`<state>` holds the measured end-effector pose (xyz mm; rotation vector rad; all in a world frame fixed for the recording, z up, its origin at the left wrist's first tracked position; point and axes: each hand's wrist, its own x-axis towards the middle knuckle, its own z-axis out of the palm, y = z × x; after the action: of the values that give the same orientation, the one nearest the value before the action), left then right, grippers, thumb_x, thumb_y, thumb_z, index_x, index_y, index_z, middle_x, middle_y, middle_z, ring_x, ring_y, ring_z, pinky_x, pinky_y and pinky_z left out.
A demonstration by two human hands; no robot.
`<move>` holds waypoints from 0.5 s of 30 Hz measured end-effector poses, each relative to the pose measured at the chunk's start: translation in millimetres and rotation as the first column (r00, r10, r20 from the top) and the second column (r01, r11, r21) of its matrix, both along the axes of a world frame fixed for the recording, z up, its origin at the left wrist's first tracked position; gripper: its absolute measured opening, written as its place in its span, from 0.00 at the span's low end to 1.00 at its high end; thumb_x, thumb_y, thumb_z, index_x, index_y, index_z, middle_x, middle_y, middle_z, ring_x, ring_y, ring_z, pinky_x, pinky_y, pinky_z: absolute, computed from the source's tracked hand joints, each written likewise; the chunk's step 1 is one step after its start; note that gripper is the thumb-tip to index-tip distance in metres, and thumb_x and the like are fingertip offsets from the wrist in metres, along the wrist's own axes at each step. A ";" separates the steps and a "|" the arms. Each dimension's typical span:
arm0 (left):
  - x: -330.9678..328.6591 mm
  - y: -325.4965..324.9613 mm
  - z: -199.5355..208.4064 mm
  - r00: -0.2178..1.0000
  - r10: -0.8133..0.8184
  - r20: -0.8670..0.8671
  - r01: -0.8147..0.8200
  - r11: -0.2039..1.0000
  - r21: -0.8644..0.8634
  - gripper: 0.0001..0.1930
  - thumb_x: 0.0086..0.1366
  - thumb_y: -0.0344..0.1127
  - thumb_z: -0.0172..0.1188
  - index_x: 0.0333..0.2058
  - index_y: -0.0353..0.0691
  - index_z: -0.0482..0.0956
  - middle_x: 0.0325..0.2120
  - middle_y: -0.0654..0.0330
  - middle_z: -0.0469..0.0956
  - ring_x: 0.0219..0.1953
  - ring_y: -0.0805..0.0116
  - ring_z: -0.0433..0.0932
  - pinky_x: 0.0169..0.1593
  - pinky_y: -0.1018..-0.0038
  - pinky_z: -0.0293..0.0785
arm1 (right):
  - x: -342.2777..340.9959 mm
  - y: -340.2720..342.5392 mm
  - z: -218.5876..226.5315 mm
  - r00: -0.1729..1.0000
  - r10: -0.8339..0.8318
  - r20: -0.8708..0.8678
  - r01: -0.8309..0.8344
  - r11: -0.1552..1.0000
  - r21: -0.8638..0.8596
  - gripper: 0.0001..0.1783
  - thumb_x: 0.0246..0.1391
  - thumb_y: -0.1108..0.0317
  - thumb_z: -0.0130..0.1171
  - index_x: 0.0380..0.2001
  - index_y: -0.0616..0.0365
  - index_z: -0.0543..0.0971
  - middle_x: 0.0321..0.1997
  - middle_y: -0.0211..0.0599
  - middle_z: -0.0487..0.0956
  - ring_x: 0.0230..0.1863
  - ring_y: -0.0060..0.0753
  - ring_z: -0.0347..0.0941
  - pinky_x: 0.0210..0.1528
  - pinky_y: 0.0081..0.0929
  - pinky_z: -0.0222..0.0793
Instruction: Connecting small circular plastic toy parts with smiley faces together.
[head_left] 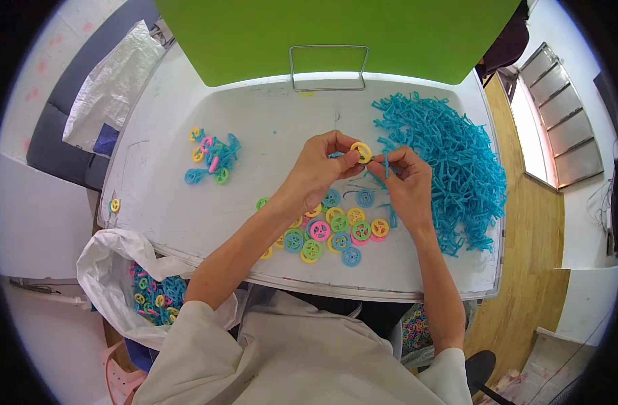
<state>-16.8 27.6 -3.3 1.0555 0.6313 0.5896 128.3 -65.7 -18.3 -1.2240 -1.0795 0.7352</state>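
My left hand (317, 167) pinches a small yellow plastic wheel (363, 144) between thumb and fingers above the middle of the white table (255, 108). A bit of blue shows behind its fingers. My right hand (410, 181) is closed on a thin blue plastic strip (387, 165), its fingertips close beside the wheel's edge. Whether strip and wheel touch I cannot tell. Below the hands lie loose wheels (320, 231) in pink, green, yellow and blue, partly hidden by my left forearm. A large heap of blue strips (444, 162) rises to the right of my right hand.
A small cluster of wheels with blue strips (213, 162) lies at the table's left. One yellow wheel (115, 204) sits by the left edge. Beneath it, an open white sack (106, 260) holds similar pieces. A green panel (336, 30) with a wire frame (329, 46) stands behind.
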 end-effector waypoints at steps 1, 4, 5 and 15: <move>-0.5 0.3 1.6 1.000 -0.002 0.022 0.002 1.000 0.011 0.02 0.63 0.23 0.54 0.35 0.33 0.72 0.35 0.60 0.75 0.38 0.73 0.77 0.46 0.76 0.78 | -0.3 -0.7 2.5 1.000 0.000 0.001 0.000 1.000 -0.001 0.05 0.51 0.75 0.63 0.29 0.60 0.75 0.30 0.29 0.77 0.31 0.15 0.71 0.33 0.14 0.66; 4.4 -7.3 8.5 0.994 0.098 -0.039 -0.083 0.955 0.286 0.03 0.62 0.21 0.54 0.34 0.32 0.71 0.34 0.59 0.76 0.38 0.73 0.77 0.46 0.76 0.78 | 0.6 -1.9 8.0 0.996 0.025 -0.080 -0.036 0.990 -0.136 0.05 0.54 0.72 0.61 0.31 0.60 0.75 0.30 0.31 0.77 0.30 0.17 0.71 0.31 0.14 0.65; 5.9 -8.8 7.8 0.995 0.097 -0.038 -0.082 0.954 0.287 0.03 0.62 0.21 0.54 0.34 0.32 0.71 0.34 0.59 0.76 0.38 0.73 0.77 0.46 0.76 0.78 | 2.9 -1.2 4.4 0.984 0.039 -0.173 -0.070 0.982 -0.177 0.07 0.56 0.70 0.59 0.34 0.61 0.74 0.30 0.31 0.77 0.30 0.18 0.71 0.31 0.14 0.66; 8.6 -13.0 5.0 0.988 0.154 -0.011 -0.130 0.868 0.479 0.06 0.61 0.20 0.55 0.37 0.31 0.72 0.34 0.56 0.77 0.37 0.72 0.78 0.45 0.75 0.78 | -0.1 -1.8 13.3 0.902 0.005 -0.431 -0.126 0.959 -0.254 0.21 0.58 0.69 0.57 0.53 0.61 0.66 0.32 0.35 0.77 0.33 0.22 0.76 0.34 0.16 0.72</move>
<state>-8.2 14.6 1.7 1.4995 0.6240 0.8808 128.3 -67.5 -5.1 -1.1863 -0.6691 1.1780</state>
